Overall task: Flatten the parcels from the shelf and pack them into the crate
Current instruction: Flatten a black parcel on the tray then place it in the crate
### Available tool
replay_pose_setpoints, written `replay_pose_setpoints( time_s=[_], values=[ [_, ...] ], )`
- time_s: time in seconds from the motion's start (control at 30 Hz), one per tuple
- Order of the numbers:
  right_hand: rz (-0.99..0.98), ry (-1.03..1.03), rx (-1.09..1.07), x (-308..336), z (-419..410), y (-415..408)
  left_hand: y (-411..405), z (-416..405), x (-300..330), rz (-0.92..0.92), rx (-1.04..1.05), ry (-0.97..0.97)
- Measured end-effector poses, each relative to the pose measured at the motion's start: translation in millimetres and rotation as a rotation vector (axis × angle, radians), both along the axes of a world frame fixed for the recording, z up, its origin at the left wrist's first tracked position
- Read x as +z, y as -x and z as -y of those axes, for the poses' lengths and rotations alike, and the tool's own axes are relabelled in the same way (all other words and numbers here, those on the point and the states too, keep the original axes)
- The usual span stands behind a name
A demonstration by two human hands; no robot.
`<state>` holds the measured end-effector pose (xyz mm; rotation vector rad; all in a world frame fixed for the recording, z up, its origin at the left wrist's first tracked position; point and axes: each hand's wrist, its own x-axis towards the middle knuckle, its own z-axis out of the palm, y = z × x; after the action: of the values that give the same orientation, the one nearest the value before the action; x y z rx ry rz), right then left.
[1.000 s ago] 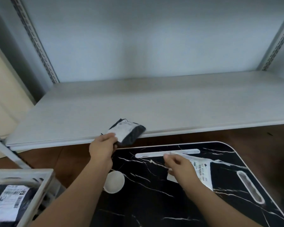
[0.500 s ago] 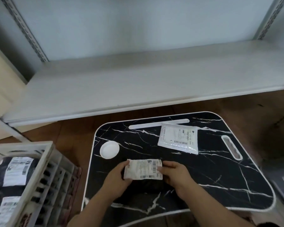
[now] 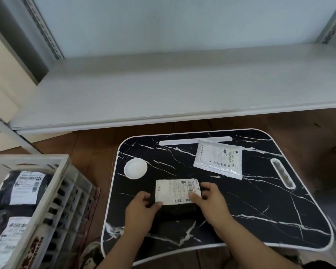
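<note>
Flattening dark parcel [image 3: 176, 193] on marble surface [image 3: 260, 210], right of crate [image 3: 52, 183]: left hand [image 3: 142, 205], right hand [image 3: 206, 197] pinching opposite ends; best pressing outward evenly, label up.

Head view, single: looks forward and steeply down from close above the black marble-patterned lap table [image 3: 260, 200], shelf [image 3: 182, 90] beyond it, crate [image 3: 47, 193] to its left.
</note>
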<state>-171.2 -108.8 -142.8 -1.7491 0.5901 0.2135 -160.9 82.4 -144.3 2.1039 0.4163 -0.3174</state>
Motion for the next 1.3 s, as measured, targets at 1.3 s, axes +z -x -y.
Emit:
replay_pose_setpoints(
  time_s=[1.3],
  values=[
    [-0.017,0.201,0.025,-2.0,6.5,10.6,-1.3,5.8,27.8,-0.016,0.101,0.553]
  ],
)
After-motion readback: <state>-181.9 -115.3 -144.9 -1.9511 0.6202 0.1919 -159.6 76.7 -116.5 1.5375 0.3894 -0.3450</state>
